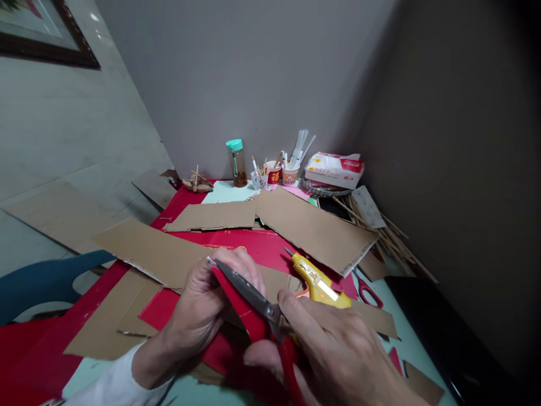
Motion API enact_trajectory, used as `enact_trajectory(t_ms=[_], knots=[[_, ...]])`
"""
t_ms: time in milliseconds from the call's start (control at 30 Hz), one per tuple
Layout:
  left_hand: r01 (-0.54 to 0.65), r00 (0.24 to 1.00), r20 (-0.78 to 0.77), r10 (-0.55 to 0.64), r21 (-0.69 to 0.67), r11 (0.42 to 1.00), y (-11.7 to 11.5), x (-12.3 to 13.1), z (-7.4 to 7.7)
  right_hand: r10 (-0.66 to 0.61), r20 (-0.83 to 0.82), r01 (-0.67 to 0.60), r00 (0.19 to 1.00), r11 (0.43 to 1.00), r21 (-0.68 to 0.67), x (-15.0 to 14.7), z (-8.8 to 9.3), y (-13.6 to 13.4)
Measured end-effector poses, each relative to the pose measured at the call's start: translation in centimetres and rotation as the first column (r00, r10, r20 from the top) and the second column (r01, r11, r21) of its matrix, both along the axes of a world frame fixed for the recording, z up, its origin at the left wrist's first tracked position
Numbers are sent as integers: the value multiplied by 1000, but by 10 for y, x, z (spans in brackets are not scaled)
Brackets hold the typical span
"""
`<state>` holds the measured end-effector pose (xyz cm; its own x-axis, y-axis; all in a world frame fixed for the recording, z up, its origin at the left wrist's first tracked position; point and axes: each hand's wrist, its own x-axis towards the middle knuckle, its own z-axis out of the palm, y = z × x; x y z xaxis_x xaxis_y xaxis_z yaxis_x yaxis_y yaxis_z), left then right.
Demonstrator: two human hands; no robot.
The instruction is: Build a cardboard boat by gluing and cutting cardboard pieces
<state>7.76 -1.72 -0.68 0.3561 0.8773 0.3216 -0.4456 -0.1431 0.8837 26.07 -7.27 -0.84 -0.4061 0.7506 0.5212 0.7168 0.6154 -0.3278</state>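
Observation:
My right hand (338, 355) grips red-handled scissors (253, 299), whose blades point up and left along a strip of red card (240, 310). My left hand (211, 304) pinches that red card at its far end, fingers closed around it. A yellow glue gun (319, 282) lies just behind my right hand on the cardboard, nozzle pointing left.
Several brown cardboard pieces (313, 225) cover the red table (42, 361). At the back stand a teal-capped bottle (236, 163), cups of sticks and pens (281, 172) and a tissue pack (336, 169). Wooden sticks (389, 237) and a second pair of red scissors (367, 290) lie right. A blue chair (42, 282) is left.

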Motion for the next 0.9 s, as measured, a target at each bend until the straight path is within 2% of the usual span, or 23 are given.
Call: enact_trajectory(t_ms=[167,267,367,467,567,633,700,767,833,900], knots=[[-38,998,-43,36,-50,998,-3,-1,2,24,-21,-26,1000,990,-140,4,5,1],[-11,998,-57,7,-66,998,-3,-3,2,-20,-194,-19,981,981,-194,8,16,7],[27,999,-46,-28,-14,1000,0,-5,0,-123,-335,55,934,977,-207,15,27,12],[17,997,-74,-19,-28,999,1,-9,0,-257,-376,162,891,951,-264,26,31,18],[-20,993,-114,10,-83,996,3,-13,4,-328,-376,231,867,932,-281,41,28,28],[-40,990,-138,18,-163,986,5,-14,8,-393,-294,333,871,914,-232,52,24,36],[-54,988,-151,13,-267,962,9,-14,9,-486,-129,463,865,870,-172,63,20,45],[-56,988,-152,2,-351,935,13,-14,8,-595,68,599,801,790,-132,73,16,53],[-65,988,-153,7,-381,922,16,-13,6,-662,230,693,713,716,-90,79,12,60],[-92,984,-177,29,-364,927,17,-13,4,-665,319,715,675,697,-60,85,7,68]])
